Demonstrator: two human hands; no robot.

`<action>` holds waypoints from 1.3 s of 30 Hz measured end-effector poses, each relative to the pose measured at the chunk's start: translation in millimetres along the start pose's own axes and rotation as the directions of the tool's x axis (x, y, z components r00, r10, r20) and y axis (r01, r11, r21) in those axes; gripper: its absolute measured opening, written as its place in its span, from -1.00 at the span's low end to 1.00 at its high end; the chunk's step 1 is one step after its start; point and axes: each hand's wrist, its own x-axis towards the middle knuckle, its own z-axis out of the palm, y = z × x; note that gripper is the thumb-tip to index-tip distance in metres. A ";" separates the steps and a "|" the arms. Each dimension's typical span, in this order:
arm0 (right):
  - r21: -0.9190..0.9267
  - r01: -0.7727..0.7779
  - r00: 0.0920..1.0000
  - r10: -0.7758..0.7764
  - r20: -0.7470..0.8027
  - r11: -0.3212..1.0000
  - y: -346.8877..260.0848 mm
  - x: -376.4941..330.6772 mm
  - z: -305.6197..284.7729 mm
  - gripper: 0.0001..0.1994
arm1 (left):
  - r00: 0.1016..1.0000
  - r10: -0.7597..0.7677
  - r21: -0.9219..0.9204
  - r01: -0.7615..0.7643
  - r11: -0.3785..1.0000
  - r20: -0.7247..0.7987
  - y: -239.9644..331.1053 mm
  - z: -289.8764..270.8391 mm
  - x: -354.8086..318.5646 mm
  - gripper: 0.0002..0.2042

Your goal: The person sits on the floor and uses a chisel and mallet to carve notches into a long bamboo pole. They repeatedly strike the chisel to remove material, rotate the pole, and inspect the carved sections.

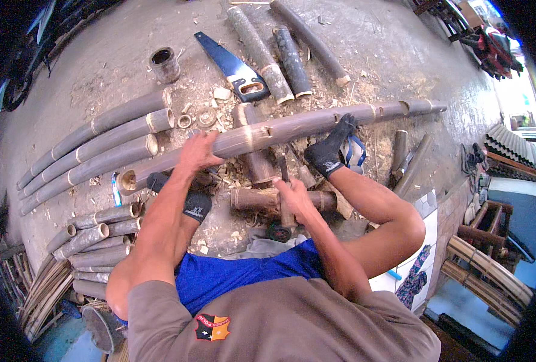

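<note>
A long bamboo pole [316, 127] lies crosswise before me, with notches cut along its upper side and an open left end. My left hand [200, 151] grips it near that end. My right hand [295, 198] is closed around a tool [283, 168] whose narrow dark end points up toward the pole; a wooden part shows below the fist, and its exact kind is unclear. Under the pole stand a short bamboo piece [256, 164] and a bamboo block [250, 200] lying crosswise. My right foot [329, 151], in a dark sock, presses against the pole.
A handsaw [229, 65] lies ahead among wood chips, near bamboo lengths [259, 54] and a round container [165, 65]. Long bamboo poles [99, 148] lie at left, with stacked shorter pieces [102, 238] nearer. Bamboo pieces [405, 160] and split bamboo [485, 265] are at right.
</note>
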 end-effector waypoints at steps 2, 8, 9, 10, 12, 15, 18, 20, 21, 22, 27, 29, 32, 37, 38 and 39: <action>-0.213 0.071 0.997 -0.071 0.007 0.974 1.5 -7.2 -4.3 -0.44 | 1.000 0.025 -0.009 -0.025 1.000 -0.008 33.9 1.2 19.6 -0.10; -0.631 0.211 0.977 -0.141 0.161 0.747 -48.0 -48.3 -5.3 -0.39 | 0.999 0.034 -0.091 -0.035 0.995 -0.014 60.3 10.1 41.7 -0.04; -0.657 0.215 0.976 -0.144 0.161 0.723 -45.1 -48.2 -6.2 -0.40 | 1.000 0.031 -0.068 -0.030 0.997 0.006 52.3 5.6 38.2 -0.02; -0.678 0.218 0.976 -0.145 0.164 0.702 -40.2 -48.5 -8.5 -0.40 | 0.999 0.027 -0.044 -0.025 0.999 0.030 42.8 1.7 30.2 -0.01; -0.710 0.246 0.969 -0.179 0.170 0.660 -30.2 -46.4 -12.4 -0.41 | 0.993 -0.054 0.026 0.052 0.998 0.108 17.9 -2.5 6.6 -0.06; -0.750 0.300 0.951 -0.249 0.185 0.590 -22.6 -44.3 -17.8 -0.42 | 0.995 -0.092 0.076 0.094 0.993 -0.033 -22.8 13.8 -25.5 -0.25; -0.773 0.335 0.940 -0.250 0.233 0.539 -28.9 -46.4 -23.2 -0.41 | 0.995 0.028 0.022 -0.026 0.999 -0.099 -36.1 21.6 -19.8 -0.33; -0.793 0.335 0.941 -0.231 0.249 0.509 -31.4 -46.8 -27.3 -0.39 | 0.996 0.017 0.049 -0.013 0.999 -0.083 -28.7 21.6 -17.5 -0.34; -0.790 0.344 0.937 -0.248 0.248 0.508 -29.6 -48.7 -28.4 -0.38 | 0.997 0.017 0.066 -0.013 0.998 -0.074 -23.4 18.2 -14.3 -0.34; -0.786 0.353 0.932 -0.266 0.246 0.507 -28.3 -49.3 -29.5 -0.38 | 0.996 0.023 0.075 -0.017 0.997 -0.087 -19.9 17.7 -11.0 -0.33; -0.812 0.337 0.939 -0.227 0.257 0.477 -30.9 -45.0 -28.5 -0.37 | 0.986 0.041 0.088 -0.027 0.996 -0.163 -0.8 35.1 -1.2 -0.27; -0.844 0.317 0.948 -0.171 0.269 0.433 -33.5 -41.1 -24.3 -0.37 | 0.998 -0.017 0.005 0.017 1.000 -0.068 12.7 29.2 7.4 -0.23; -0.866 0.338 0.940 -0.170 0.295 0.368 -48.0 -34.8 -19.6 -0.36 | 0.958 0.158 0.162 -0.121 0.979 -0.241 30.5 28.0 6.4 -0.16; -0.891 0.342 0.924 -0.280 0.260 0.299 -60.8 -20.6 -40.4 -0.43 | 0.777 0.602 -0.272 -0.629 0.729 -0.183 136.7 9.2 20.6 -0.22; -0.873 0.405 0.892 -0.326 0.312 0.271 -62.6 -9.9 -35.3 -0.43 | 0.832 0.553 -0.416 -0.520 0.746 -0.047 145.3 9.4 3.9 -0.26; -0.819 0.381 0.919 -0.273 0.285 0.428 -84.6 -12.8 -35.9 -0.43 | 0.863 0.502 -0.522 -0.406 0.750 0.049 152.0 15.4 -1.8 -0.27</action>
